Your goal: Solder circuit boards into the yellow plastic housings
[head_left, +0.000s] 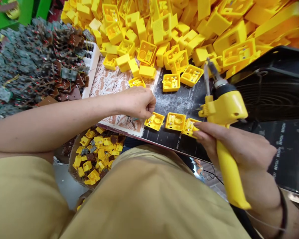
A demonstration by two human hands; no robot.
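While the right hand (pixel 244 151) grips a yellow soldering gun (pixel 226 108), its tip points away from the front row, so no joint is being made at this instant. That row is the work in hand: three open yellow casings along the near edge of the black tabletop (pixel 180 99). The left hand (pixel 137 101) is at the left casing (pixel 155 122), its fingers curled close together; whether they pinch anything, I cannot tell. The middle casing (pixel 175 121) and the right casing (pixel 188 127) already have parts seated inside, though which joints are finished is too small to judge. Much seems left: a big heap of yellow casings (pixel 139 30) lies beyond, with a mound of circuit boards (pixel 40 63) at the left. Whether the yellow pieces (pixel 97 156) in the box below are finished is unclear.
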